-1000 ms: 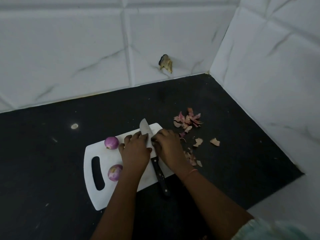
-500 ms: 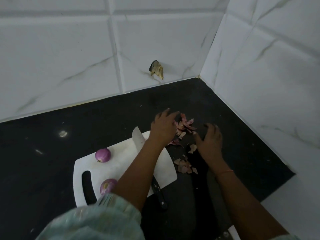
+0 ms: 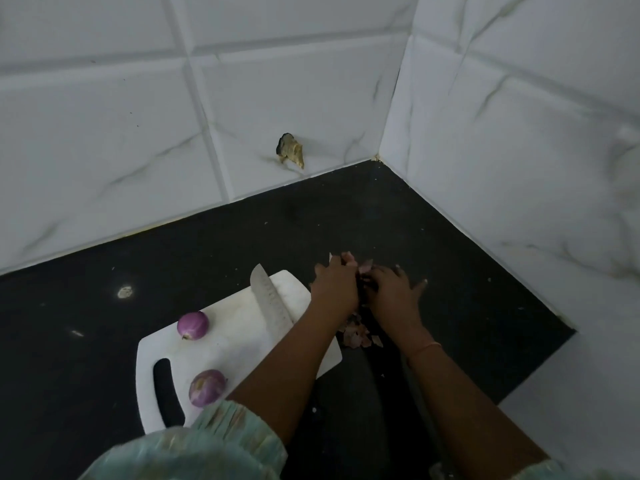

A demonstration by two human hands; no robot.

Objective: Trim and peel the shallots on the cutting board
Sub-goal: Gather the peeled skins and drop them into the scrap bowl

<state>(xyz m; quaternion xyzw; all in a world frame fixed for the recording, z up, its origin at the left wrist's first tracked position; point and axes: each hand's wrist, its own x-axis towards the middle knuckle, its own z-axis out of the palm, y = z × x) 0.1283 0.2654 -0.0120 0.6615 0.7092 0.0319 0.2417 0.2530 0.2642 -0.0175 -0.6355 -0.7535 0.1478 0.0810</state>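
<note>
White marbled tiles corner black counter; hands gathering peels.

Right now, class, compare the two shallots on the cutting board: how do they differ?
The far shallot lies by the board's upper left edge, clear of the arm; the near shallot lies beside the handle slot, next to the sleeve. The far shallot looks evenly purple; the near shallot shows a paler patch. Both are round, whole and rest on the white cutting board.
</note>
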